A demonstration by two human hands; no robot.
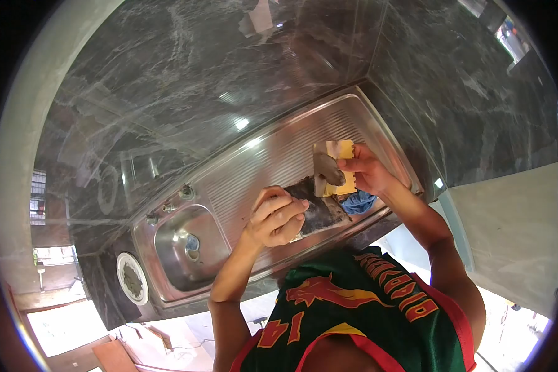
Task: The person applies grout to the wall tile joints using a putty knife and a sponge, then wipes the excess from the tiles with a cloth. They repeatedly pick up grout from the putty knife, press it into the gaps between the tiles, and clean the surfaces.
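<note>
My right hand (367, 172) grips a yellow notched spreader (347, 183) by its right side. A thick smear of grey paste (328, 168) covers much of the spreader's face. Below and left of it, a dark slab-like piece (321, 214) with a rough pale lower edge is over the sink's drainboard. My left hand (276, 217) overlaps the left end of this piece, fingers curled and closed; I cannot tell what is between them. Crumpled blue material (358, 202) sits beside the piece, under my right wrist.
Around these things is a stainless steel sink unit with a ribbed drainboard (242, 180). Its basin (183, 273) is on the left, with taps (186, 192) behind. A round white-rimmed container (132, 279) holding grey material stands at the left end. Dark marbled walls (186, 80) enclose the back and right.
</note>
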